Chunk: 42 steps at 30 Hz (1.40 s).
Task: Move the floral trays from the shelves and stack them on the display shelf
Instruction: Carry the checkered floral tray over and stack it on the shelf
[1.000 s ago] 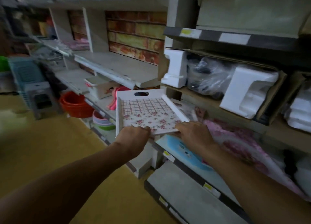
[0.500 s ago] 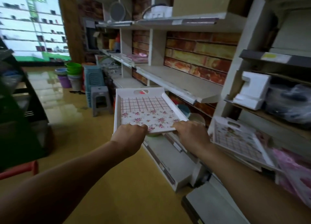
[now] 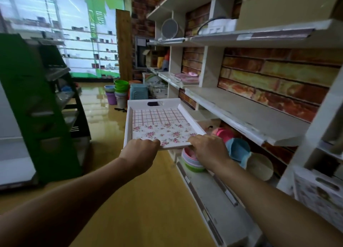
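I hold a white floral tray (image 3: 161, 124) flat in front of me over the aisle, at about waist height. Its base shows a red grid at the far half and pink flowers at the near half, and a handle slot is cut in the far wall. My left hand (image 3: 138, 152) grips the near left corner and my right hand (image 3: 207, 150) grips the near right corner. Another floral tray (image 3: 319, 193) leans on a shelf at the right edge. A bare white shelf (image 3: 246, 115) runs along the brick-pattern wall just right of the held tray.
Coloured plastic bowls (image 3: 193, 163) sit on the low shelf under my right hand. Buckets (image 3: 120, 91) and a stool (image 3: 139, 92) stand on the floor ahead. A green rack (image 3: 37, 105) lines the left side. Yellow floor (image 3: 141, 200) lies between.
I have turned left along the aisle with the tray, away from the shelf with the foam blocks. The bare white shelf now sits close on the right, and the other tray has slid to the frame edge.
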Each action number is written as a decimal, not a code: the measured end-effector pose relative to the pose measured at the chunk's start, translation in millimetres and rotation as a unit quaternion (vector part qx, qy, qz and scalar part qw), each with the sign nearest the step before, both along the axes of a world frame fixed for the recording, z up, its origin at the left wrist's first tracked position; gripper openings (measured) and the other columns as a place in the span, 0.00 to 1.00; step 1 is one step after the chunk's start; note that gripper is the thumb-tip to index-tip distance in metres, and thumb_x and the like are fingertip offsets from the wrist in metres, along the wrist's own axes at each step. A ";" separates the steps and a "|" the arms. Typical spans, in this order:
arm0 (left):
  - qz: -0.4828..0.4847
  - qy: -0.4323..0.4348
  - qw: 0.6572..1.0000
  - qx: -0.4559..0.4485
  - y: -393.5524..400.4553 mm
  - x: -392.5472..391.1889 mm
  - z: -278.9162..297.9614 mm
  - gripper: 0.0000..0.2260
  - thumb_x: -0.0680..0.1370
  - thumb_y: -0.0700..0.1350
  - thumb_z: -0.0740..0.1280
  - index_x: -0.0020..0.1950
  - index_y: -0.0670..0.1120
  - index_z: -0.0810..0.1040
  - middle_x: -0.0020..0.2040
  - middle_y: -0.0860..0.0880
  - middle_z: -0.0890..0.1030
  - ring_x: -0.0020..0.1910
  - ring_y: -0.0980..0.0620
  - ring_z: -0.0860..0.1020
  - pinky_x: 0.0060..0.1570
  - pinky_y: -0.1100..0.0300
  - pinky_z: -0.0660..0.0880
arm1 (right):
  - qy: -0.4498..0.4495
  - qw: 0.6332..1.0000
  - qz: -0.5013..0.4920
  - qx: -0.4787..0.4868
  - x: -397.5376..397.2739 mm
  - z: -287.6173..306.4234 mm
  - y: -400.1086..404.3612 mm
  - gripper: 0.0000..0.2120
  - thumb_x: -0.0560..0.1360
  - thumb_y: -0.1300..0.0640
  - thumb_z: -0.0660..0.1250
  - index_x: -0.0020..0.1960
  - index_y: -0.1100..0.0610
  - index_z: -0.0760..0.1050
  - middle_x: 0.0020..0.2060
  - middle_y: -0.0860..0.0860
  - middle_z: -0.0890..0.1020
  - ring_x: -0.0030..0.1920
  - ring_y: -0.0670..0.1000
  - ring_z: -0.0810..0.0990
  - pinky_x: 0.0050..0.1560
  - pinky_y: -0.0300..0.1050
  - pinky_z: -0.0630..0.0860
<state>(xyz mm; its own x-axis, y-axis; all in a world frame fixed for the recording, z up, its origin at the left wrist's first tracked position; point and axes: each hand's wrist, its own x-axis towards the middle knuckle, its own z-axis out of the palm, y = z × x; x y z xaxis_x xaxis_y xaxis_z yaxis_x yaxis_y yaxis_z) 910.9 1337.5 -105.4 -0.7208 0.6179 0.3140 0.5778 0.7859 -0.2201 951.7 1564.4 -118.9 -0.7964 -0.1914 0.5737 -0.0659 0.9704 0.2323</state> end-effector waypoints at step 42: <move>0.065 -0.002 0.998 -0.002 31.8 -633.3 3.4 0.12 0.81 0.41 0.57 0.63 0.48 0.69 0.52 0.48 0.81 0.46 0.48 0.81 0.41 0.55 0.77 | 0.042 0.998 0.055 0.007 -655.3 0.3 32.1 0.12 0.59 0.63 0.77 0.34 0.53 0.75 0.25 0.49 0.77 0.23 0.52 0.75 0.25 0.42 0.70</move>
<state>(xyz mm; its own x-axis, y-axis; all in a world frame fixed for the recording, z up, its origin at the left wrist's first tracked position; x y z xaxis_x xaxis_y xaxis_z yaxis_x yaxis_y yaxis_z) 277.6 1369.2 -102.0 -0.7969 0.5200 0.3076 0.4716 0.8536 -0.2214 296.3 1596.5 -118.6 -0.7190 -0.2826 0.6350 -0.1509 0.9553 0.2543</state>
